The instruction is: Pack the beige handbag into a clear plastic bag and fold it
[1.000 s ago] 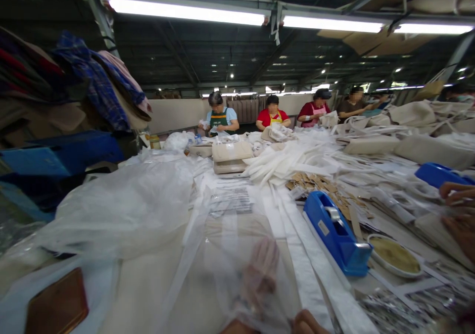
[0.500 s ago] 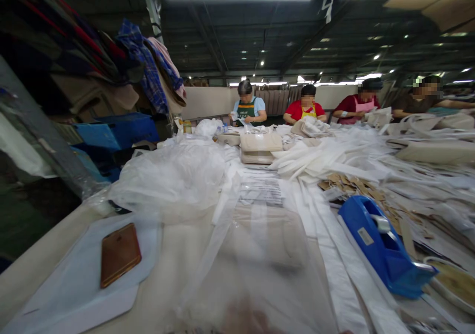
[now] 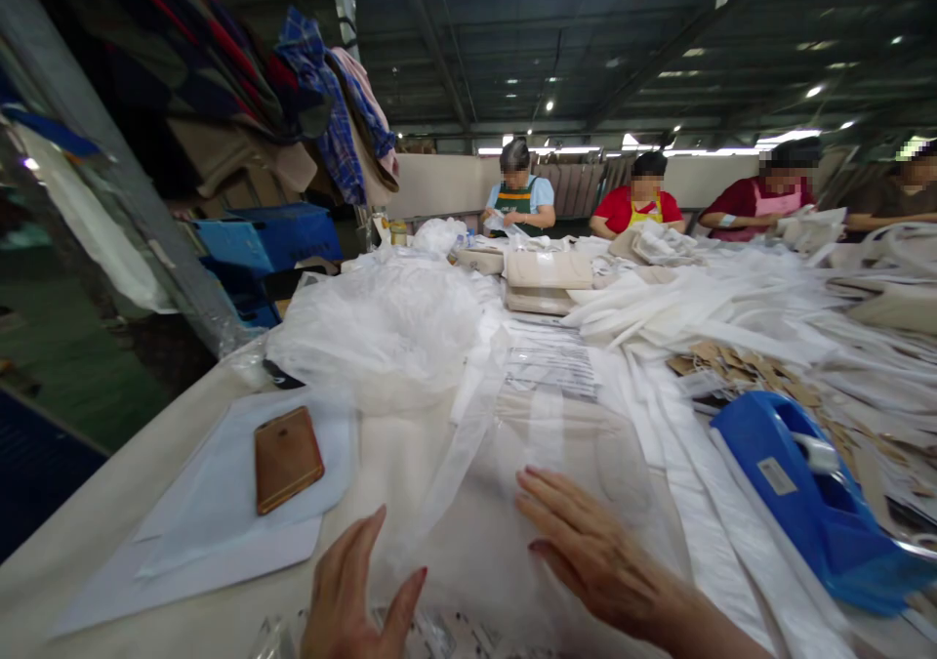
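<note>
1. The table (image 3: pixel 109 542) carries everything; people (image 3: pixel 638 205) work at its far end, well beyond the bag.
2. A heap of plastic (image 3: pixel 381 322) lies just behind the bag, to its left.
3. The bag (image 3: pixel 556 434), clear with cream cloth inside, lies flat on the table's near part.
4. A blue dispenser (image 3: pixel 812 493) stands right of the bag.
5. The right hand (image 3: pixel 592 552) rests flat on the bag, fingers spread, gripping nothing.
6. The left hand (image 3: pixel 351 600), also slack and unclenched, is at the bag's near left corner. It seems to touch the film, but the view is poor there.
7. A phone (image 3: pixel 288 458) lies left of the bag on a white sheet (image 3: pixel 205 532).
</note>
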The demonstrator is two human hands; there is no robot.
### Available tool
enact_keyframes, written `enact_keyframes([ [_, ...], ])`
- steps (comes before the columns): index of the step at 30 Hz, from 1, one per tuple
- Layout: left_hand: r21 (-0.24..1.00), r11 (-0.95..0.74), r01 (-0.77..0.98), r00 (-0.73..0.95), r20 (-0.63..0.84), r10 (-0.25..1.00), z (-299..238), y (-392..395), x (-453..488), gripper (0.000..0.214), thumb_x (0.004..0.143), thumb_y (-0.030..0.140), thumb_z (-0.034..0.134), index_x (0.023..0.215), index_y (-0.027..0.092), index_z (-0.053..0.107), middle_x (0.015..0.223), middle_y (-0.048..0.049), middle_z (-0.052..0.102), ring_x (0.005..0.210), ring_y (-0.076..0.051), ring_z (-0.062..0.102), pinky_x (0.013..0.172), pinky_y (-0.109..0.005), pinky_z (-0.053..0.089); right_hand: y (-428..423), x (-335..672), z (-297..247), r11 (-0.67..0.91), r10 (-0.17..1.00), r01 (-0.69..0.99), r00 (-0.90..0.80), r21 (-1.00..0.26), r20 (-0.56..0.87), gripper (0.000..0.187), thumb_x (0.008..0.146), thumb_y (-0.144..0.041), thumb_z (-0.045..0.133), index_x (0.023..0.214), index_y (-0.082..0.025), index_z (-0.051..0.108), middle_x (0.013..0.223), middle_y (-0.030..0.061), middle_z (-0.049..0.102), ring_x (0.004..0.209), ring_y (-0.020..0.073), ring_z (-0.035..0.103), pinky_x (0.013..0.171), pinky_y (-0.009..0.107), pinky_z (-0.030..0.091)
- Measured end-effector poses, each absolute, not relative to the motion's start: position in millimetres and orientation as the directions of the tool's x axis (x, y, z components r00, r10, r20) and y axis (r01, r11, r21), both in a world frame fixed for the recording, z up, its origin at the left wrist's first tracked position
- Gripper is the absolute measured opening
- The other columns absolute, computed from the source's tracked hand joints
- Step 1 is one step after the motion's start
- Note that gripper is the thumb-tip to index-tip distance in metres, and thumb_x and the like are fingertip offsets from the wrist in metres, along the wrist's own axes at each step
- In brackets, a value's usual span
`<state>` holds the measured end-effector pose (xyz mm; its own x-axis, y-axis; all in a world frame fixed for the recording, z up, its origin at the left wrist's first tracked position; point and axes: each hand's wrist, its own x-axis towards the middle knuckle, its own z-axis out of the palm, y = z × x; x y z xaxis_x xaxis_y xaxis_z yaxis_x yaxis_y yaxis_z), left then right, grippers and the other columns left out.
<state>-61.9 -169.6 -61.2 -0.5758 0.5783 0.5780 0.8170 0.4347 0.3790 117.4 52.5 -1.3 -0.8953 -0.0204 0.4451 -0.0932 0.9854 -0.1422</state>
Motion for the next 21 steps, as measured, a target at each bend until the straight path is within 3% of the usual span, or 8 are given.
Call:
enact_keyframes([
  [3, 0.42, 0.479, 0.771, -0.635, 0.448, 0.629, -61.0, -151.6, -72.9, 0.061, 0.076, 0.045, 0.056, 0.124, 0.01, 0.042, 0.113, -0.016, 0.059, 0.101, -0.027, 0.058, 0.082, -0.043, 0.053, 36.8, 100.1, -17.7, 0.939, -0.149, -0.187, -0.978, -0.289, 0.148, 0.046, 0.088, -0.028, 0.048, 0.131, -0.012, 0.043, 0.132, 0.0116, 0.048, 0.125, 0.0222, 0.04, 0.105, 0.037, 0.034],
  [6, 0.493, 0.441, 0.75, -0.645, 0.4, 0.651, -66.9, -140.7, -73.7, 0.032, 0.079, 0.033, 0.048, 0.105, 0.016, 0.058, 0.093, -0.0085, 0.066, 0.087, -0.023, 0.063, 0.076, -0.039, 0.054, 30.0, 104.3, -21.7, 0.923, -0.128, -0.128, -0.992, -0.362, 0.024, 0.045, 0.091, -0.033, 0.043, 0.131, -0.013, 0.044, 0.133, 0.0102, 0.046, 0.127, 0.0205, 0.037, 0.107, 0.035, 0.03],
  [10, 0.648, 0.292, 0.704, -0.672, 0.475, 0.568, -65.1, -139.7, -73.5, 0.02, 0.082, 0.036, 0.048, 0.081, 0.022, 0.062, 0.076, -0.0011, 0.063, 0.071, -0.016, 0.062, 0.064, -0.026, 0.053, 29.8, 97.9, -14.0, 0.94, -0.093, -0.114, -0.992, -0.321, 0.08, 0.043, 0.093, -0.033, 0.038, 0.13, -0.011, 0.045, 0.133, 0.0128, 0.047, 0.125, 0.0197, 0.04, 0.104, 0.033, 0.035],
  [14, 0.741, 0.233, 0.63, -0.725, 0.455, 0.516, -57.9, -139.7, -69.9, 0.018, 0.083, 0.037, 0.051, 0.076, 0.022, 0.059, 0.073, 0.0016, 0.059, 0.067, -0.013, 0.058, 0.063, -0.021, 0.05, 22.5, 69.4, -24.2, 0.956, -0.063, -0.115, -0.979, -0.269, 0.192, 0.041, 0.094, -0.027, 0.037, 0.131, -0.011, 0.042, 0.135, 0.0116, 0.045, 0.127, 0.0212, 0.037, 0.106, 0.037, 0.033],
  [17, 0.717, 0.174, 0.675, -0.664, 0.488, 0.567, -57.9, -137.6, -65.7, 0.012, 0.085, 0.028, 0.05, 0.079, 0.022, 0.058, 0.071, 0.0024, 0.058, 0.066, -0.011, 0.057, 0.065, -0.019, 0.049, 15.3, 54.9, -41.1, 0.943, -0.04, -0.092, -0.985, -0.32, 0.167, 0.047, 0.094, -0.034, 0.035, 0.135, -0.012, 0.037, 0.139, 0.0107, 0.039, 0.129, 0.0232, 0.033, 0.108, 0.039, 0.03],
  [21, 0.56, 0.042, 0.827, -0.446, 0.609, 0.655, -60.4, -133.3, -65.5, 0.012, 0.084, 0.016, 0.049, 0.085, 0.022, 0.058, 0.079, -0.0005, 0.059, 0.076, -0.011, 0.058, 0.068, -0.018, 0.05, 11.9, 51.2, -48.7, 0.903, -0.054, -0.124, -0.983, -0.411, 0.177, 0.044, 0.093, -0.031, 0.036, 0.134, -0.014, 0.037, 0.138, 0.008, 0.041, 0.128, 0.0197, 0.031, 0.11, 0.035, 0.026],
])
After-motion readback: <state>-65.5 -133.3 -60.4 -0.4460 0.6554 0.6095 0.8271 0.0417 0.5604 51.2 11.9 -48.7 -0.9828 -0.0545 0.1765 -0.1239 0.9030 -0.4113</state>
